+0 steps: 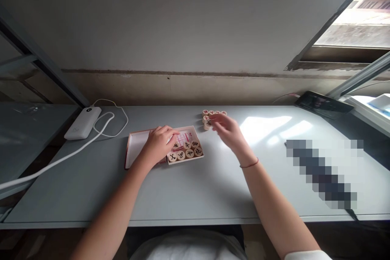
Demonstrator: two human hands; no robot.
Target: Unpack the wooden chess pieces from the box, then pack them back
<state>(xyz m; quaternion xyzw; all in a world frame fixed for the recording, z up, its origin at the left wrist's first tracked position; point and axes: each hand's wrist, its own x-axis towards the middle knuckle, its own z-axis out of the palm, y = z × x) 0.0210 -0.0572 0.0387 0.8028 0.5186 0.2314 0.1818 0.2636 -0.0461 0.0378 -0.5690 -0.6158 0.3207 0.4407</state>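
Observation:
A shallow box point(134, 146) lies on the grey table point(195, 187), with several round wooden chess pieces point(185, 151) in its near right corner. My left hand point(160, 144) rests inside the box with its fingers curled down on the box floor, next to those pieces. A small cluster of loose wooden pieces point(210, 118) sits on the table behind and to the right of the box. My right hand point(228, 130) hovers at that cluster, fingers bent toward the pieces and slightly blurred. Whether it holds one is unclear.
A white power bank point(83, 122) with a white cable point(61, 158) lies at the table's back left. A dark tablet point(323, 102) lies at the back right by the window. A blurred-out patch point(326, 170) covers part of the right side.

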